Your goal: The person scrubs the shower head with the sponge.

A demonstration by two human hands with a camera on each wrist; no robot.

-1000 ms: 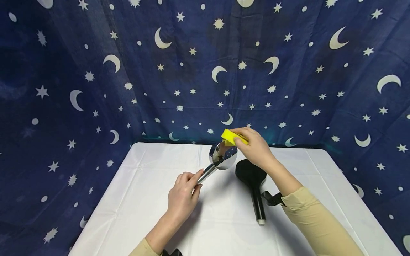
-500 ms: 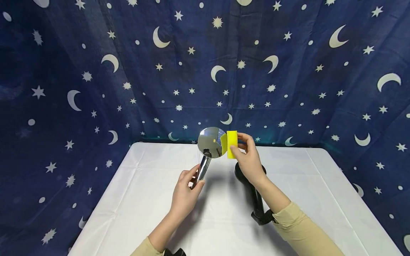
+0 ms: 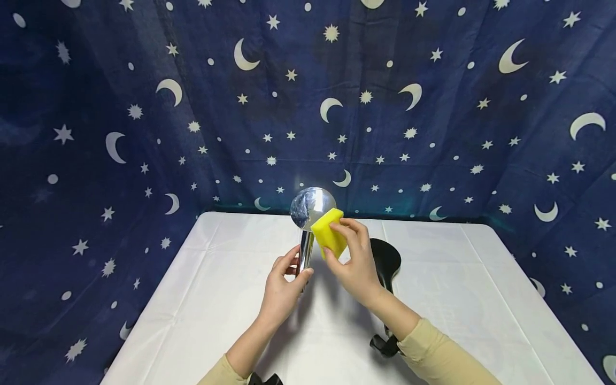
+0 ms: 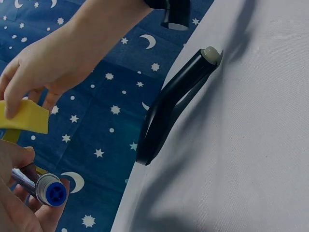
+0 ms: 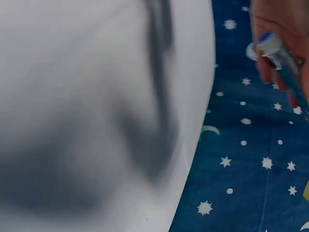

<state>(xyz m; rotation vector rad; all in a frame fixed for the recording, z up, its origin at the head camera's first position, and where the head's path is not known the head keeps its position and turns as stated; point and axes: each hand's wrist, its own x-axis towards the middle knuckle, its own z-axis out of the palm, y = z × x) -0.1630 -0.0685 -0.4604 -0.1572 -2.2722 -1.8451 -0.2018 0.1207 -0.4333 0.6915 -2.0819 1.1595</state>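
A chrome hand shower head (image 3: 304,206) stands nearly upright above the table, its round head up. My left hand (image 3: 284,297) grips its handle, thumb on one side and fingers on the other. In the left wrist view the handle's threaded end with a blue insert (image 4: 54,193) pokes out of that hand. My right hand (image 3: 356,267) pinches a yellow sponge (image 3: 328,235) between thumb and fingers. The sponge overlaps the lower right of the round head; whether it touches there I cannot tell. In the right wrist view only a sliver of sponge (image 5: 306,192) shows.
Behind my right hand, a black hand shower head (image 3: 386,262) lies on the white-covered table (image 3: 231,278), partly hidden by hand and forearm. Black wrist mounts show near both sleeves. A dark blue curtain (image 3: 289,112) with moons and stars hangs behind the table.
The chrome shower head has turned from leaning right to nearly upright and shifted left. My right hand took the sponge from its top edge round the right side to the lower right.
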